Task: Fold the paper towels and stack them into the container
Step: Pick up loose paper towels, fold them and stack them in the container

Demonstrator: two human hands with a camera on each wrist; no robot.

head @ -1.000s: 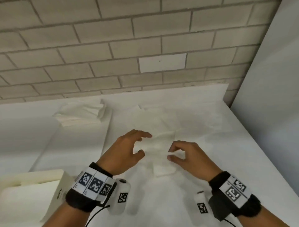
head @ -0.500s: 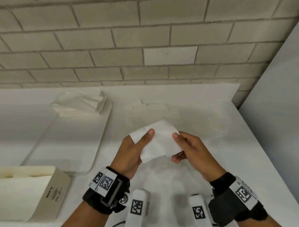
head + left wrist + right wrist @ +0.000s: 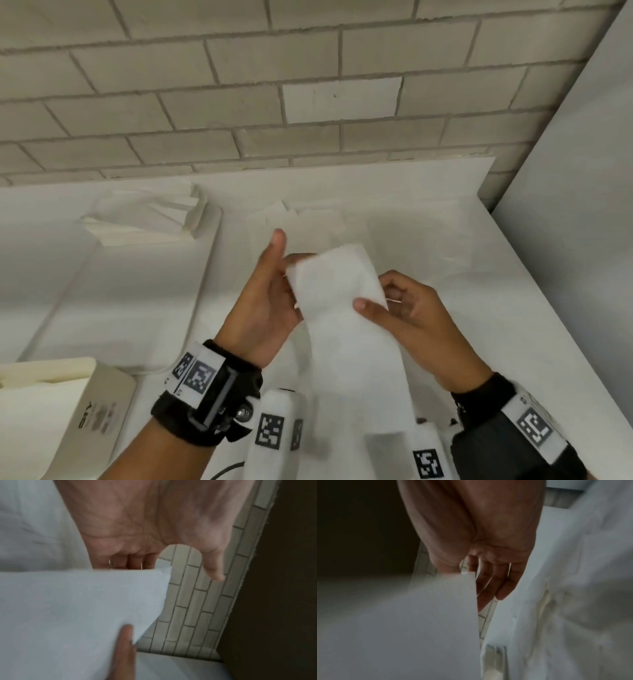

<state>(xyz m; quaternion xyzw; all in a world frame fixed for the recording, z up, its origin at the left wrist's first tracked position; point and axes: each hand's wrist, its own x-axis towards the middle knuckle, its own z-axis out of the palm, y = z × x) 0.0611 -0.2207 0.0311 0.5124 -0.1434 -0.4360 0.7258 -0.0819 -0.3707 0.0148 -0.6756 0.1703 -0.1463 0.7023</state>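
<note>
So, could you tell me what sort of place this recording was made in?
Probably a plain indoor workroom or lab corner: a white table stands against a painted brick wall, with a stack of paper towels and a cardboard box set out on it.

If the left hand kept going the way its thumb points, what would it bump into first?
Probably the flat white paper towels lying on the white table just beyond the left hand, then the grey brick wall; depth is unclear.

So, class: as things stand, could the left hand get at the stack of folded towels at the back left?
Probably not yet: the left hand holds one edge of the paper towel. The bare counter leading to the stack of folded towels looks unobstructed once it lets go.
</note>
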